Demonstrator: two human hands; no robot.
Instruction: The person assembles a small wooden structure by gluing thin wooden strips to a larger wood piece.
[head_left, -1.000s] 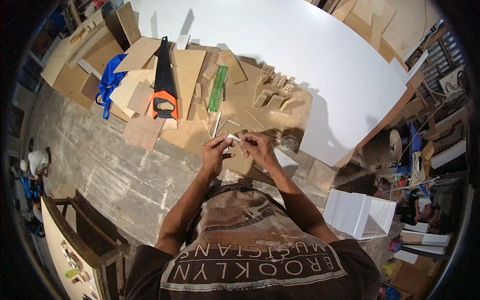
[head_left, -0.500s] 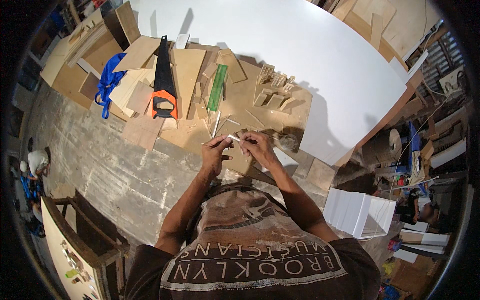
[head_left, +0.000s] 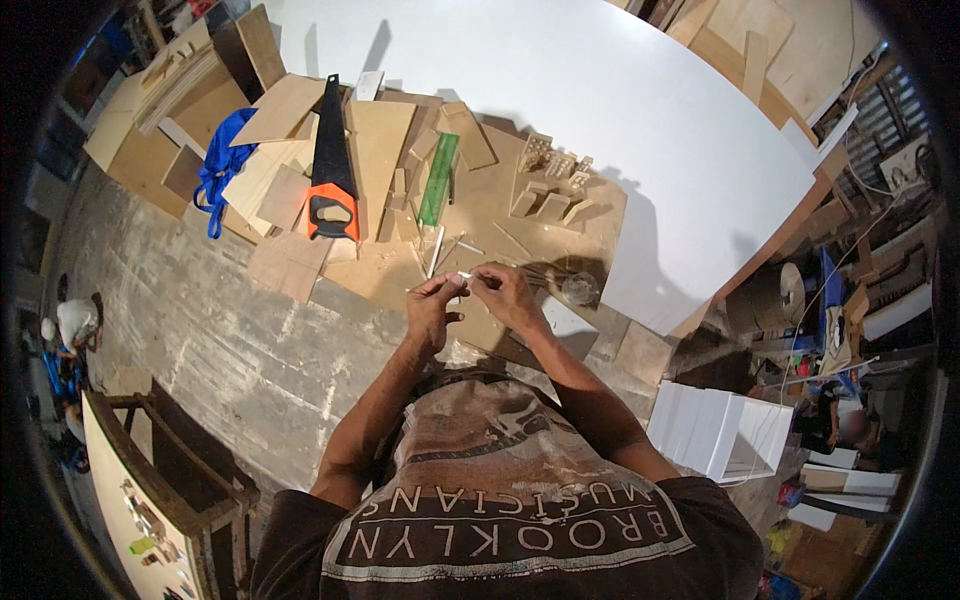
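Observation:
Both hands meet over the near edge of the brown work board [head_left: 570,245]. My left hand [head_left: 432,308] pinches a small white piece [head_left: 463,275], too small to make out its kind. The fingers of my right hand [head_left: 505,298] are closed on the other end of it. Just beyond the fingertips lies a white stick [head_left: 436,250] among thin wooden strips. Further off, a green ruler-like strip [head_left: 438,180] rests on the board. To its left, a handsaw [head_left: 332,165] with an orange and black handle lies over wood offcuts.
Small wooden models [head_left: 553,165] stand at the board's right, above a clear glass [head_left: 578,288]. A large white panel [head_left: 700,150] spreads behind. A blue cloth bag [head_left: 222,165] hangs by the offcuts. A white box [head_left: 715,430] sits at lower right, a wooden-framed table [head_left: 125,480] at lower left.
My right hand has moved slightly left, closer to my left hand, so less of the white piece shows between the fingers. My left hand stays almost in place.

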